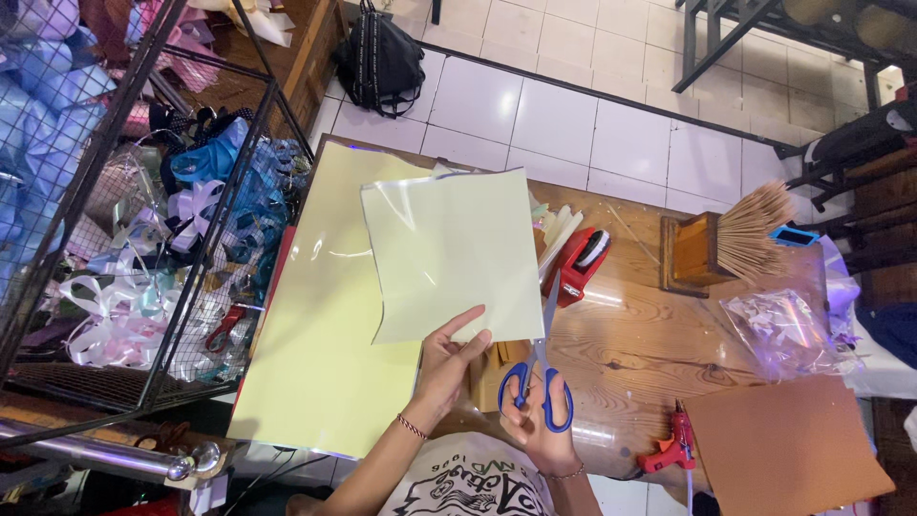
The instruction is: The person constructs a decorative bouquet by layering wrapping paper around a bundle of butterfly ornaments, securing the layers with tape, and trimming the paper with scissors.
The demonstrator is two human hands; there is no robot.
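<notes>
Now we pinch the pale yellow sheet (449, 253) in our left hand (445, 363) while our right hand (540, 416), closed through the blue scissors (541, 368), cuts its edge; next we steer the blades straight

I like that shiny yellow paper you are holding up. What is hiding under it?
Under the held sheet lie a bigger yellow sheet and the wooden table. Whatever else lies beneath is covered.
</notes>
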